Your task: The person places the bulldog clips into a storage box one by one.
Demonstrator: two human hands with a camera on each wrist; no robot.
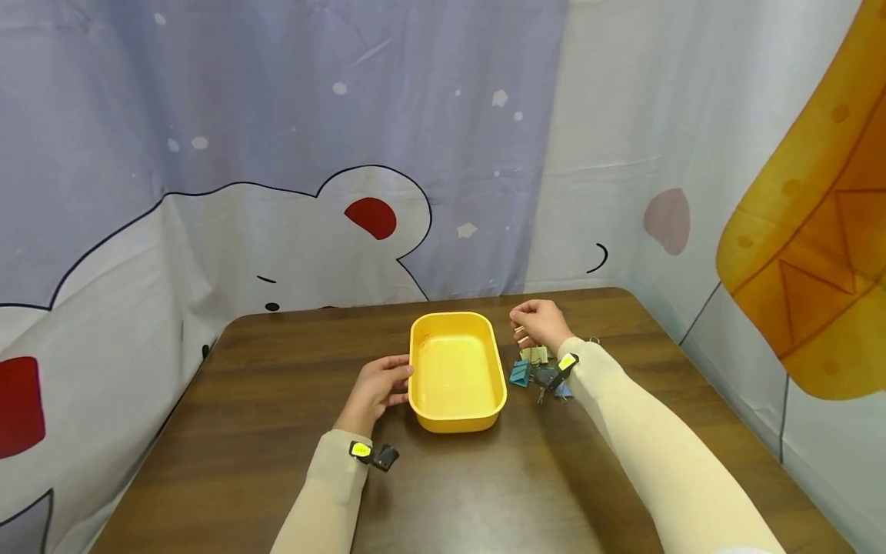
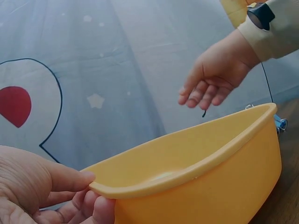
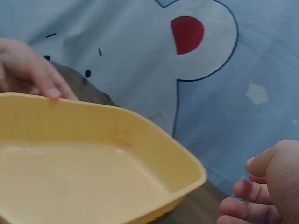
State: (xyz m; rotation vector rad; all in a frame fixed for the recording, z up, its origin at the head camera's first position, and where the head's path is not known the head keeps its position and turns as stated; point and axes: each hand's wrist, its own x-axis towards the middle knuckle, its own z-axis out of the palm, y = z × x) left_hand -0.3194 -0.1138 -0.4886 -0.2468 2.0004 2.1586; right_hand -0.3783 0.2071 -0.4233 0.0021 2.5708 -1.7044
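Observation:
In the head view a yellow plastic bin (image 1: pixel 457 369) stands on the table with its inside bare. My left hand (image 1: pixel 381 385) pinches its left rim, thumb on top and fingers outside, as the left wrist view shows. Above the binder clips to the right of the bin hovers my right hand (image 1: pixel 543 323). Its fingers are loosely bent, and in the right wrist view the thumb is apart from them with nothing visible between. Below it lie a teal binder clip (image 1: pixel 520 373), a yellow binder clip (image 1: pixel 534 355) and darker clips, partly hidden by the right wrist.
The brown wooden table (image 1: pixel 277 385) reaches back to a printed curtain (image 1: pixel 471 154) that hangs behind and along the sides. A blue clip (image 1: pixel 564 391) lies close to the right forearm. A wrist camera (image 1: pixel 384 458) sticks out from the left cuff.

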